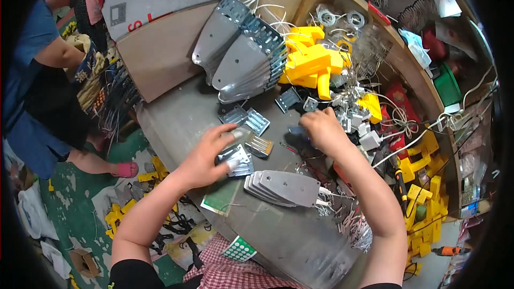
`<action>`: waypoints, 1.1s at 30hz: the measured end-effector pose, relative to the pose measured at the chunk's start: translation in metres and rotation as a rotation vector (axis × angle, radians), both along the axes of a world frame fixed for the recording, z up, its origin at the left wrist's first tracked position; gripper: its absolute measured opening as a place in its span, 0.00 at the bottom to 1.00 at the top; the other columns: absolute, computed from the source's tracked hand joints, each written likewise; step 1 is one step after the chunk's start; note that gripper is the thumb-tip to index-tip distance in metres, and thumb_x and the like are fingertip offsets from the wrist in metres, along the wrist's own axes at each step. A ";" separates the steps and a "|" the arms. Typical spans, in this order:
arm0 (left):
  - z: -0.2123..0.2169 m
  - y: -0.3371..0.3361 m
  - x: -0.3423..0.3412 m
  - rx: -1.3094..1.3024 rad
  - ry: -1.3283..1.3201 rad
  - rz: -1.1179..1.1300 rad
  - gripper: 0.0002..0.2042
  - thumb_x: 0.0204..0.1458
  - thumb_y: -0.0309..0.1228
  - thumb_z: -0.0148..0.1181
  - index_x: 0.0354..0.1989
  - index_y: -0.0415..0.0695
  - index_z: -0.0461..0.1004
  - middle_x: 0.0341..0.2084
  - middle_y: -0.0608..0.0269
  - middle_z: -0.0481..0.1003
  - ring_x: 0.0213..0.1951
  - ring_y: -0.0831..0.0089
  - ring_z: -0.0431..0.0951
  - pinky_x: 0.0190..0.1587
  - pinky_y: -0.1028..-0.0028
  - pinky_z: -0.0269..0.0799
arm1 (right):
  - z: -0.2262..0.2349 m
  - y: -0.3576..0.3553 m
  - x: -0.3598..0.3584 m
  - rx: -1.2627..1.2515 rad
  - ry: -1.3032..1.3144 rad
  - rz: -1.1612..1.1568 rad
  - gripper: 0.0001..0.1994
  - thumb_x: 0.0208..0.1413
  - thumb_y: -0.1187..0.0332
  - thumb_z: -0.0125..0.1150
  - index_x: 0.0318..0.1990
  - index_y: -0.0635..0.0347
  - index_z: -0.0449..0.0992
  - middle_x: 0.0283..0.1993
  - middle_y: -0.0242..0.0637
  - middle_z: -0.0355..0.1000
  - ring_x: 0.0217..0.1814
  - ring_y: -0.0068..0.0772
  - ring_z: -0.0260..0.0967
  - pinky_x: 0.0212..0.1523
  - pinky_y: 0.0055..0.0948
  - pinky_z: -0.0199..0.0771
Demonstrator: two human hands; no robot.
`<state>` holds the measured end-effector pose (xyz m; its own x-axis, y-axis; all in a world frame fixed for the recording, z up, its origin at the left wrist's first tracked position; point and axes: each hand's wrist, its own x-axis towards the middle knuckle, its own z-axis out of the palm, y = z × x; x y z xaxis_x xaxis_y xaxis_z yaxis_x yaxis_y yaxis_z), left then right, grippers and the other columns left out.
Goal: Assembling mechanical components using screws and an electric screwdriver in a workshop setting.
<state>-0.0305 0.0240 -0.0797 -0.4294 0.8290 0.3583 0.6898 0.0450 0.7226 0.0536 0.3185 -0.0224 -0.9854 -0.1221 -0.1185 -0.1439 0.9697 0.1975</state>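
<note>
My left hand has its thumb and fingers spread, with white coverings on some fingertips. It hovers over or touches a small slotted metal plate; contact is hard to tell. Beside it lies a brown-edged piece with metal strips, and more slotted plates lie just beyond. My right hand is closed, its fingertips pinched at a small dark flat piece, blurred and partly hidden. Closer to me, a fanned stack of grey tapered metal plates with white wires rests on the table.
Larger grey tapered plates stand stacked at the back, beside yellow plastic housings. Small metal parts and wires pile up on the right. A wooden shelf curves along that side. Another person stands at the left.
</note>
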 end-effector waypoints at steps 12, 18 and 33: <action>-0.013 0.044 -0.033 -0.249 0.319 0.481 0.26 0.37 0.28 0.63 0.49 0.39 0.67 0.40 0.53 0.71 0.44 0.55 0.68 0.48 0.63 0.67 | -0.028 -0.006 -0.070 -0.234 0.410 -0.036 0.07 0.46 0.76 0.49 0.31 0.66 0.73 0.43 0.46 0.69 0.46 0.48 0.66 0.46 0.40 0.68; -0.016 0.030 -0.047 -0.112 0.320 0.501 0.26 0.36 0.28 0.64 0.49 0.41 0.67 0.38 0.55 0.72 0.44 0.55 0.68 0.47 0.64 0.67 | 0.001 -0.006 -0.054 -0.939 0.212 -0.258 0.14 0.43 0.77 0.61 0.40 0.65 0.70 0.36 0.38 0.71 0.37 0.30 0.68 0.42 0.28 0.67; -0.041 0.021 -0.061 -0.045 0.544 0.309 0.03 0.43 0.27 0.51 0.27 0.42 0.68 0.24 0.53 0.72 0.31 0.56 0.74 0.33 0.61 0.72 | -0.011 -0.049 -0.092 -0.325 -0.265 -0.003 0.36 0.31 0.63 0.73 0.52 0.61 0.64 0.50 0.53 0.66 0.54 0.55 0.63 0.54 0.39 0.63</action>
<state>-0.0912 0.0453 -0.1212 -0.4176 0.7152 0.5605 0.9086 0.3234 0.2642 -0.0383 0.2692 -0.0337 -0.9263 -0.1922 -0.3240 -0.1457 0.9759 -0.1624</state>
